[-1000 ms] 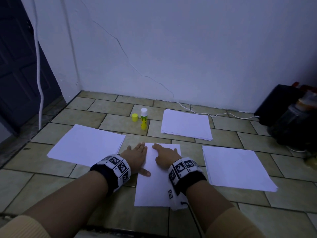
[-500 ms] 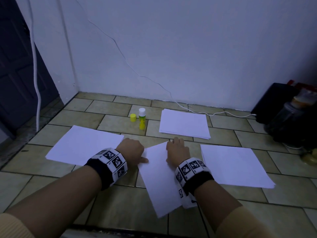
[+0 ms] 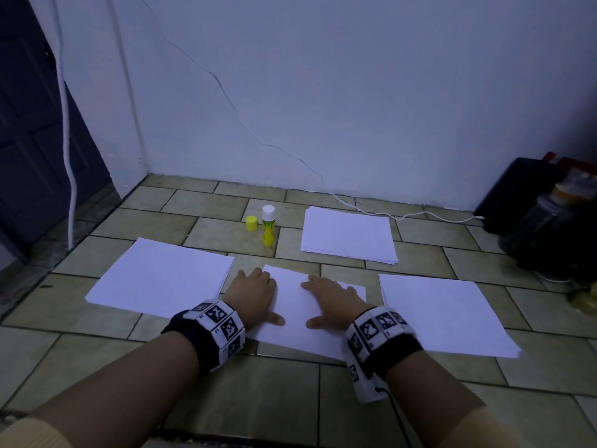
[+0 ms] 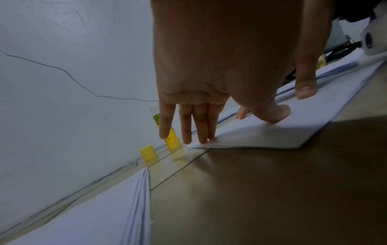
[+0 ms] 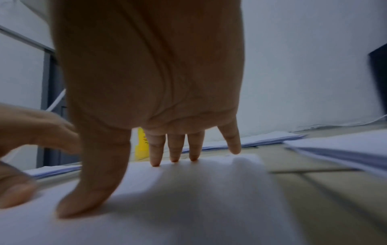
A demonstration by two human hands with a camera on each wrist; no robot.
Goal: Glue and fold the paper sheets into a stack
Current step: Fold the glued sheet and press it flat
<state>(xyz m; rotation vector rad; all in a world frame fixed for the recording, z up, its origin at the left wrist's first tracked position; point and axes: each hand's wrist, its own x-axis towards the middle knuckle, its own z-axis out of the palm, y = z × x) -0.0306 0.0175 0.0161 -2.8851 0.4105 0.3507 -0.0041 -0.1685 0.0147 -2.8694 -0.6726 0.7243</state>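
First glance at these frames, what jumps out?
Both hands, left hand and right hand, press flat on the centre sheet on the tiled floor. Paper stacks lie around it; an uncapped glue stick stands behind it, its yellow cap alongside.

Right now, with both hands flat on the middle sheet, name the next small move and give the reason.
Probably reach the left hand to the glue stick. It stands uncapped beside its yellow cap, just beyond the sheet, while the right hand can hold that sheet flat on the tiles.
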